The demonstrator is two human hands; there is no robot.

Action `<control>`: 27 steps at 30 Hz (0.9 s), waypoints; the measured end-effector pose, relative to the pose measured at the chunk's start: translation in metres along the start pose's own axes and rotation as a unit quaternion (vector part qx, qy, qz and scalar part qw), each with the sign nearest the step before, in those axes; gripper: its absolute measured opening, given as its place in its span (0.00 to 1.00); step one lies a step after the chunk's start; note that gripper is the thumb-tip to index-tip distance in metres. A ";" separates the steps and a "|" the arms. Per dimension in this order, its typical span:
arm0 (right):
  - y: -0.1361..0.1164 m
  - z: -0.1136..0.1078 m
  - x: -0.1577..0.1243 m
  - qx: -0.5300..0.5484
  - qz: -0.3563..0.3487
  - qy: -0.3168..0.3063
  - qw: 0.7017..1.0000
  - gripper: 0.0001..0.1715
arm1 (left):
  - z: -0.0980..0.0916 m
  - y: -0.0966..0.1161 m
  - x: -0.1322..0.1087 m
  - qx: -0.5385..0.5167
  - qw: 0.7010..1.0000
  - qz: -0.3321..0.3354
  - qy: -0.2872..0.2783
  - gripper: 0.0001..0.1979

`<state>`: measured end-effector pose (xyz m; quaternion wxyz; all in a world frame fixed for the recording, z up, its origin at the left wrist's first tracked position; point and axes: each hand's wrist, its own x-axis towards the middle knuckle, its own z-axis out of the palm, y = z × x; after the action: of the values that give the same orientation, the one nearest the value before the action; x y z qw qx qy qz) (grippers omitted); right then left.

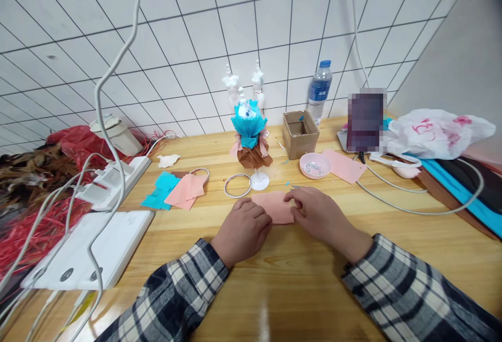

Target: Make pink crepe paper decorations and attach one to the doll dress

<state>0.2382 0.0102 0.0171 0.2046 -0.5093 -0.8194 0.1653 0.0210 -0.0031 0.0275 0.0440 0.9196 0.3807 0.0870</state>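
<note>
A folded piece of pink crepe paper (277, 207) lies flat on the table in front of me. My left hand (246, 227) is closed over its left end, fingers curled down onto it. At the right edge, my right hand (319, 216) bends its thumb and forefinger onto the same paper. A thin metal tip, its kind unclear, shows by the right knuckles. Just beyond the paper stands a doll form (250, 133) in a blue top and brown skirt of crepe paper, on a white round base (259, 180). A metal ring (237, 185) lies beside that base.
Blue crepe pieces (160, 190) and pink pieces (185, 190) lie left, near a power strip (113, 182) and white flat box (90, 248). Rightward are a pink dish (315, 174) of small shiny bits, cardboard box (301, 140), water bottle (320, 91), blurred-out phone (365, 121) and cables.
</note>
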 end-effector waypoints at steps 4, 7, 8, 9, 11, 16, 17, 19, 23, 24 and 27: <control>-0.011 0.005 -0.001 -0.021 -0.130 -0.027 0.991 0.07 | 0.001 -0.001 0.000 0.006 1.000 -0.005 -0.004 0.12; -0.018 0.010 -0.002 -0.079 -0.140 -0.055 0.985 0.06 | 0.003 -0.002 0.000 0.000 1.000 -0.018 -0.003 0.11; -0.018 0.012 -0.002 -0.090 -0.138 -0.059 0.985 0.07 | 0.004 -0.003 0.001 -0.002 1.000 -0.023 -0.004 0.10; -0.018 0.013 -0.002 -0.094 -0.132 -0.060 0.985 0.07 | 0.004 -0.003 0.001 -0.006 1.000 -0.029 -0.005 0.11; -0.017 0.014 -0.001 -0.089 -0.119 -0.058 0.987 0.07 | 0.004 -0.004 0.001 -0.023 0.999 -0.040 -0.005 0.11; -0.010 0.017 0.000 -0.033 -0.097 -0.060 0.993 0.12 | 0.004 -0.007 0.000 -0.068 0.997 -0.046 0.014 0.12; -0.009 0.018 0.001 -0.024 -0.095 -0.060 0.993 0.12 | 0.004 -0.007 0.000 -0.069 0.996 -0.051 0.017 0.12; -0.009 0.018 0.001 -0.012 -0.086 -0.058 0.995 0.11 | 0.004 -0.008 -0.001 -0.069 0.995 -0.064 0.018 0.10; -0.010 0.016 0.001 0.005 -0.053 -0.064 0.997 0.09 | 0.003 -0.008 -0.002 -0.084 0.993 -0.078 0.030 0.08; -0.010 0.015 0.001 0.008 -0.047 -0.069 0.996 0.09 | 0.002 -0.008 -0.002 -0.087 0.992 -0.083 0.034 0.08; -0.010 0.015 0.003 0.015 -0.037 -0.081 0.996 0.09 | 0.001 -0.006 -0.003 -0.086 0.991 -0.095 0.031 0.11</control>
<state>0.2216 0.0073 0.0093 0.1516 -0.4606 -0.8488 0.2109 0.0145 -0.0008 0.0249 0.1191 0.8686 0.4590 0.1437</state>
